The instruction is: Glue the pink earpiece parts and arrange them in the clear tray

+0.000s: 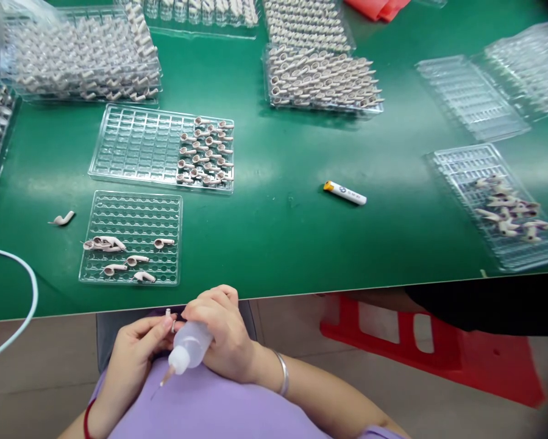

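In front of my purple top, my left hand [134, 344] pinches a small pale earbud shell [168, 312] between thumb and fingers; only its stem end shows clearly. My right hand [228, 335] is wrapped round a translucent squeeze bottle [197, 340] with a white cap. The bottle's thin needle tip points down and left, away from the shell. Both hands are close together below the table edge. Just beyond them lies a clear plastic tray [131, 213] with several earbud shells [114, 269] loose on it. One more shell [63, 219] lies left of that tray.
Behind it is a partly filled clear tray [136, 146]. Stacked full trays [81, 55] [323, 79] stand at the back. A white-and-orange tube [345, 192] lies mid-table. At right are another tray with shells [466, 161] and a red stool [484, 366]. A white cable [29, 280] curves at left.
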### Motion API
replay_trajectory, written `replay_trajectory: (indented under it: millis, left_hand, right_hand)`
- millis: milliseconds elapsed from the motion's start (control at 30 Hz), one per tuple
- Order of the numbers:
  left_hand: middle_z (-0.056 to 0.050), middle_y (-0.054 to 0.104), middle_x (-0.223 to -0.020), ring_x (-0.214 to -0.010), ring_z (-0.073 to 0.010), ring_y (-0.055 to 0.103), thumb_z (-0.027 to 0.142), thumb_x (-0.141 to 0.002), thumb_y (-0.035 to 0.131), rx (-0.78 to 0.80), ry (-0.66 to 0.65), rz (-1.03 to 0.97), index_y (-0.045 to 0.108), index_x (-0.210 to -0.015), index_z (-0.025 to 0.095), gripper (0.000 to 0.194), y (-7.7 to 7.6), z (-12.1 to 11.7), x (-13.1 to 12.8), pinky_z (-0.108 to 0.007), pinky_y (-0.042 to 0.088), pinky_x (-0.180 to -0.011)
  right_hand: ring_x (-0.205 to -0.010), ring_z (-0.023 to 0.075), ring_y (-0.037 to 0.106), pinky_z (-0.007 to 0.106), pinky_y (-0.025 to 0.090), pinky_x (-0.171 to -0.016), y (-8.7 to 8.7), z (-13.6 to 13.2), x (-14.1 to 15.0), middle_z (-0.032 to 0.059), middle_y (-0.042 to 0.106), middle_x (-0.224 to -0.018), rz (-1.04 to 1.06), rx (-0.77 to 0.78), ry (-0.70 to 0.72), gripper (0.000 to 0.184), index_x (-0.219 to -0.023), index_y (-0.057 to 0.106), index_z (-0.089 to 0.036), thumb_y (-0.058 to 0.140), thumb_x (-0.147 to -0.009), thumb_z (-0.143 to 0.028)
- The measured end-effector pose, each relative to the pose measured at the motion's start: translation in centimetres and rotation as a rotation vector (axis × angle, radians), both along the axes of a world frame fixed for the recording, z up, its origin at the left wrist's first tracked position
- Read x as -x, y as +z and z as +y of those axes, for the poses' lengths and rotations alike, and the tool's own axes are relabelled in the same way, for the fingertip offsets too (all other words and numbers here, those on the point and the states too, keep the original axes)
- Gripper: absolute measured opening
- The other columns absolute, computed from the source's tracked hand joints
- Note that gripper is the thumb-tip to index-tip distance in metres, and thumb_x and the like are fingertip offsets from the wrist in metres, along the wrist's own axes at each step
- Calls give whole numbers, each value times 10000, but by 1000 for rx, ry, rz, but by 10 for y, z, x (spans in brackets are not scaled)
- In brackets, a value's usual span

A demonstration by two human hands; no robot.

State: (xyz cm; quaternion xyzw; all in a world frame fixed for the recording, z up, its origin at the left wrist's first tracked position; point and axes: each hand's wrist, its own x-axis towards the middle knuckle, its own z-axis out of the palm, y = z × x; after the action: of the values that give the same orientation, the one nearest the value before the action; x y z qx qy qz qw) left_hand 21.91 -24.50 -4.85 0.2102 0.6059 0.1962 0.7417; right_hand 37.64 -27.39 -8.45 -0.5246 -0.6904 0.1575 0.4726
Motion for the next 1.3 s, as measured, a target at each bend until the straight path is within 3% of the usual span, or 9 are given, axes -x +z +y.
replay_trajectory:
  millis: [200, 367, 567, 733, 833, 967, 1133, 1300]
  left_hand:
    - [10, 594, -479, -373, -45, 386, 476, -617, 818, -85, -42, 62, 752, -637, 160, 323, -11, -2, 2, -155, 271, -334]
    - [3, 593, -452, -369, -74, 442, 471, -642, 796, -87, -53, 54, 764, -672, 169, 305, -15, -3, 5, -166, 309, -334]
    - [-30, 664, -547, -447, -99, 524, 438, -596, 819, -68, -29, 23, 763, -651, 166, 283, -6, 2, 0, -164, 362, -368]
    - [0, 586, -439, -382, -81, 449, 448, -543, 826, -34, -41, 14, 751, -592, 171, 292, 7, 11, -6, -177, 334, -348]
    - [-4, 567, -409, -425, -119, 507, 451, -532, 819, -55, -48, 30, 752, -577, 181, 282, 12, 15, -10, -197, 377, -375]
    - [-21, 589, -425, -497, -160, 566, 433, -521, 824, -86, -26, 45, 758, -574, 184, 263, 10, 15, -11, -215, 418, -407]
    - [-41, 682, -553, -514, -118, 558, 381, -520, 856, -67, 33, 0, 773, -609, 174, 241, 0, 11, -6, -173, 415, -427]
    - [-51, 740, -685, -575, -149, 625, 411, -648, 800, -144, -133, 63, 788, -723, 193, 231, -3, 11, 5, -198, 480, -493]
  right_hand:
    - [-684, 143, 592, 344, 345, -740, 0, 1, 0, -7, 694, -759, 4, -2, -13, 138, -900, 512, -207, 548, -832, -92]
    - [-686, 142, 595, 349, 342, -754, -3, -1, 0, -12, 690, -760, 0, 27, 0, 141, -890, 517, -211, 564, -818, -99]
    - [-673, 135, 584, 348, 337, -757, -3, 0, 0, -20, 688, -751, -12, 20, -14, 118, -883, 518, -208, 568, -829, -116]
    - [-668, 135, 592, 346, 336, -760, -2, 1, 1, -29, 685, -746, -22, 17, -22, 129, -881, 505, -218, 566, -824, -119]
    - [-677, 144, 592, 351, 336, -759, -2, 0, 2, -22, 684, -749, -19, 30, -19, 143, -882, 501, -218, 570, -818, -111]
    - [-687, 155, 581, 360, 338, -757, -1, -1, 2, -15, 686, -747, -19, 33, -26, 151, -888, 499, -219, 570, -815, -108]
    - [-693, 163, 570, 371, 329, -763, 1, 0, 4, -16, 688, -744, -27, 18, -23, 152, -889, 500, -218, 576, -813, -111]
    - [-692, 156, 552, 366, 324, -751, 1, 2, 3, -21, 683, -739, -57, 21, -17, 126, -870, 506, -220, 568, -830, -118]
